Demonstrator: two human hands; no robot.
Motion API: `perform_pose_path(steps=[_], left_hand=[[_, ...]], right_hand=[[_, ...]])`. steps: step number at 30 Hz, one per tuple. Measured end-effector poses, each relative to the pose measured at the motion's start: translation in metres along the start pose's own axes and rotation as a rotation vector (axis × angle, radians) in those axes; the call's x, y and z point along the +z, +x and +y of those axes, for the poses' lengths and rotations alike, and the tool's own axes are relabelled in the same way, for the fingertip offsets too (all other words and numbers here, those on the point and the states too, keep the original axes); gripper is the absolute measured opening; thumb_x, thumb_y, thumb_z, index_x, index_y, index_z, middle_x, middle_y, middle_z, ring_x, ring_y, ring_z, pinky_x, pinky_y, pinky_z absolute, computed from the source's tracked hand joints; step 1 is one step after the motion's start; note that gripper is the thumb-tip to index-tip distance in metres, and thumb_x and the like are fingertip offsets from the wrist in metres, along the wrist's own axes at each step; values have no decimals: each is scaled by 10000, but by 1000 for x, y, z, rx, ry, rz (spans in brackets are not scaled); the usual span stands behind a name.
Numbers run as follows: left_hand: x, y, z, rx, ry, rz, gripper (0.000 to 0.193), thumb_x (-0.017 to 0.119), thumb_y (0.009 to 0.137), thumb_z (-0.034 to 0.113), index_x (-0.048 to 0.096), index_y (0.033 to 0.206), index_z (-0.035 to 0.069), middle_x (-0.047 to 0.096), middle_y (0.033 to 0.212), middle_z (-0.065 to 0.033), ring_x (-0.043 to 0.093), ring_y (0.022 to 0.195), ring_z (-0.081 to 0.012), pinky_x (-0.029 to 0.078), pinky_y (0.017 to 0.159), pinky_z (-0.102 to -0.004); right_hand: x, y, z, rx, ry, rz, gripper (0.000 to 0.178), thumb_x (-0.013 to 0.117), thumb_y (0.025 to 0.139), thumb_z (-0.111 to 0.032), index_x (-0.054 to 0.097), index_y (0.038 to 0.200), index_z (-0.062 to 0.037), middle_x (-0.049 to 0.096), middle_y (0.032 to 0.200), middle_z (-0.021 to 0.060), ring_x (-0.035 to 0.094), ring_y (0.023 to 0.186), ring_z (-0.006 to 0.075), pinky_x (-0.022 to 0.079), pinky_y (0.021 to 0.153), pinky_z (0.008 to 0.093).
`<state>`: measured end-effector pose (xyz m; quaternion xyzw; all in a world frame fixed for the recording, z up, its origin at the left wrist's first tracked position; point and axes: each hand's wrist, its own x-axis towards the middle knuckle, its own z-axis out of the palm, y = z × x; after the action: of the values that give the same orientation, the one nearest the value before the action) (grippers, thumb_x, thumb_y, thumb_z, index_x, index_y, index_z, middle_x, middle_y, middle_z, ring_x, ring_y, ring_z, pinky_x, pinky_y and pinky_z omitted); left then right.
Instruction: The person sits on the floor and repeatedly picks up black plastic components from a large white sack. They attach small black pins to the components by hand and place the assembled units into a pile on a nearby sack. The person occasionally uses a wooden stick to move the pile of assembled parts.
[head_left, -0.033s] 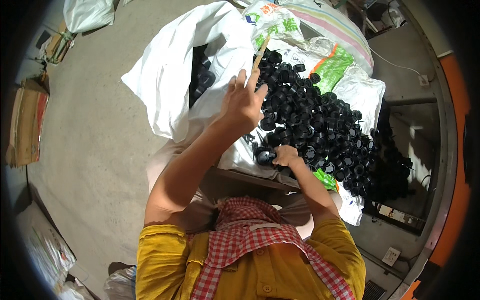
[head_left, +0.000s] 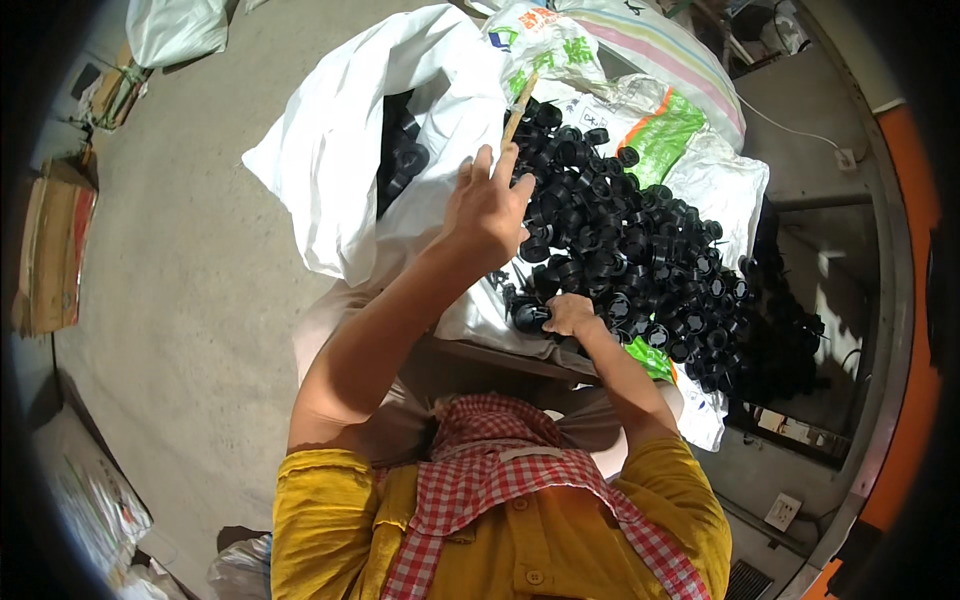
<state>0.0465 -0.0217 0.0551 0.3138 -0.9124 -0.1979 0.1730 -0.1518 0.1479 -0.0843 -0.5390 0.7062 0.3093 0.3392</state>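
Observation:
A large heap of small round black plastic caps [head_left: 640, 240] lies on white sacking in front of me. At the heap's left edge, my left hand [head_left: 485, 212] is open with its fingers apart, touching or just above the nearest caps. A thin wooden stick [head_left: 519, 108] has its lower end at this hand's fingertips. My right hand [head_left: 572, 315] is low at the near edge of the heap, its fingers closed at a larger round black plastic part [head_left: 530, 317]. Its fingertips are partly hidden.
An open white sack [head_left: 335, 150] with more black parts inside stands left of the heap. A full striped sack [head_left: 665, 45] is behind it. Cardboard [head_left: 55, 250] leans at the far left. A wall socket [head_left: 783, 512] is at the lower right.

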Motion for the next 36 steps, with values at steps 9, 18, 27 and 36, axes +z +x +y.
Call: perform_pose_path(steps=[9, 18, 27, 36], left_hand=[[38, -5, 12, -109, -291, -440, 619, 707, 765, 344, 482, 1236, 11, 519, 1263, -222, 501, 1176, -351, 419, 972, -406], [59, 1, 19, -496, -1109, -563, 479, 657, 762, 12, 496, 1212, -20, 624, 979, -130, 638, 716, -173, 548, 509, -279], [38, 8, 20, -570, -1390, -399, 321, 634, 814, 19, 556, 1122, -34, 633, 919, -118, 653, 683, -184, 563, 510, -278], [-9, 9, 20, 790, -326, 344, 179, 629, 662, 47, 634, 841, 30, 654, 981, -91, 623, 906, -261, 532, 760, -345]], right_hand=[[-37, -58, 6, 61, 371, 473, 308, 692, 768, -330, 686, 1013, -142, 679, 943, 121, 652, 873, 294, 512, 737, 379], [-97, -117, -13, -403, 174, 1076, 173, 753, 672, -121, 658, 812, -85, 625, 768, 61, 616, 759, 246, 445, 703, 328], [-115, -119, -15, -502, 637, 1187, 181, 743, 691, -43, 600, 802, -56, 617, 834, 95, 620, 766, 266, 498, 702, 323], [-114, -134, 2, -708, 1890, 45, 150, 672, 702, -71, 566, 795, -20, 643, 845, 113, 602, 690, 194, 506, 734, 324]])
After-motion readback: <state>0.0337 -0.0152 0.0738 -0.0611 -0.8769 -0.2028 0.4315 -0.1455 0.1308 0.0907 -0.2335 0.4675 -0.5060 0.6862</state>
